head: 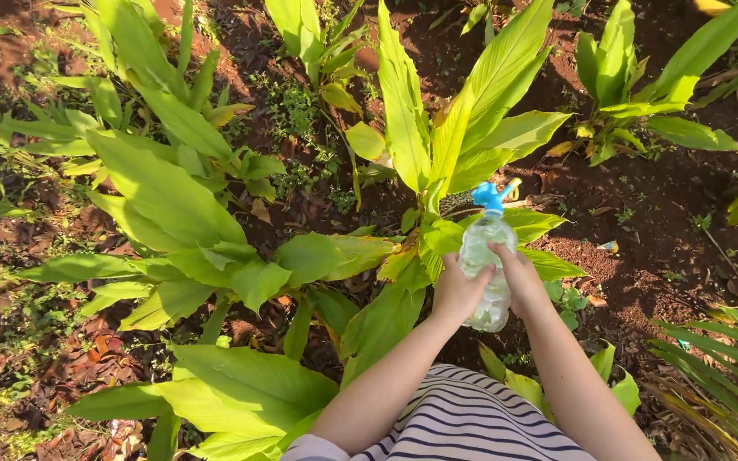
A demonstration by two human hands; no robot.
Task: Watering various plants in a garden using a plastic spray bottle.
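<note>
Head view, looking down past our striped shirt [463,423] at a garden bed. Both our hands are together and clamped on a clear plastic bottle [487,265] with a blue spout cap [490,197]. Left hand [457,290] wraps the bottle's left side, right hand [521,277] its right side, fingers pressed into the plastic. The bottle sits right of centre, tilted away from us, its cap pointing to the far side over a broad-leaved green plant [446,137]. More plants of the same kind stand at left [164,188] and at far right [642,94]. Reddish-brown soil [642,248] with dry leaf litter lies between them. Palm-like fronds [728,367] show at near right.
</note>
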